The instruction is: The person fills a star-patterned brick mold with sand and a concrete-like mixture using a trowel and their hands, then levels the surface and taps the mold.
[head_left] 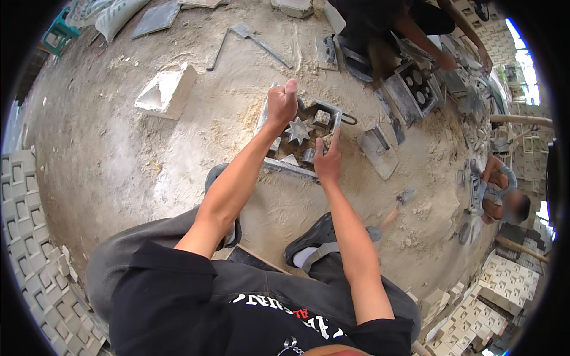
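A grey metal mold frame (289,168) lies on the sandy ground in front of me, with a star-shaped core (298,130) and several smaller blocks inside. Over its far left corner my left hand (282,105) is closed in a fist, thumb up; whatever the fingers hold is hidden. My right hand (328,161) rests at the near right part of the frame, thumb and forefinger stretched out and apart against the wall. A wire loop handle (350,118) sticks out from the frame's right side.
A white block (166,91) lies left, and an angled metal rod tool (242,31) beyond the frame. To the right are a flat plate (378,152), a wooden-handled trowel (404,197) and another mold (409,92). Two co-workers crouch nearby; cast blocks (35,231) are stacked at the edges.
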The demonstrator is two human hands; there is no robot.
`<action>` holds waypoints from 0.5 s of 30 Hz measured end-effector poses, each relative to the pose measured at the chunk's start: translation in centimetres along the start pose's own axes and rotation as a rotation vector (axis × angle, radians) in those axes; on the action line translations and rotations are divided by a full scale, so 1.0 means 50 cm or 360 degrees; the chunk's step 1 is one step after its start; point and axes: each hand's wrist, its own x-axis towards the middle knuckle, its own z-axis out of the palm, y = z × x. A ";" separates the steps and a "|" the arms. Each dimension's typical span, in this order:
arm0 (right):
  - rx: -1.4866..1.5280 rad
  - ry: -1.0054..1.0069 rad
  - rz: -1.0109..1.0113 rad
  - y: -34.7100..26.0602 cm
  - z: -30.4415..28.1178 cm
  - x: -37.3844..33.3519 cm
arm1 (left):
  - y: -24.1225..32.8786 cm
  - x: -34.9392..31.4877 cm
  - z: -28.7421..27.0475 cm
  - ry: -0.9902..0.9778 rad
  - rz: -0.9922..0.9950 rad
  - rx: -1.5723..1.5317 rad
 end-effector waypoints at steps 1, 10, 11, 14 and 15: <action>0.0007 0.0014 -0.0031 0.005 0.003 0.002 | 0.000 0.004 0.000 0.0026 0.0002 -0.0026; 0.0003 -0.0054 0.0057 -0.001 0.008 -0.011 | -0.024 -0.010 -0.013 0.0170 0.0054 -0.0106; -0.0034 -0.0085 0.0070 0.000 0.002 -0.010 | -0.023 -0.006 -0.010 0.0142 0.0005 -0.0132; -0.0037 -0.0078 0.0054 0.022 -0.001 -0.011 | 0.004 -0.003 -0.004 0.0082 -0.0077 -0.0145; -0.0015 -0.0044 0.0038 0.030 0.001 -0.003 | 0.039 0.007 -0.001 0.0108 -0.0040 -0.0211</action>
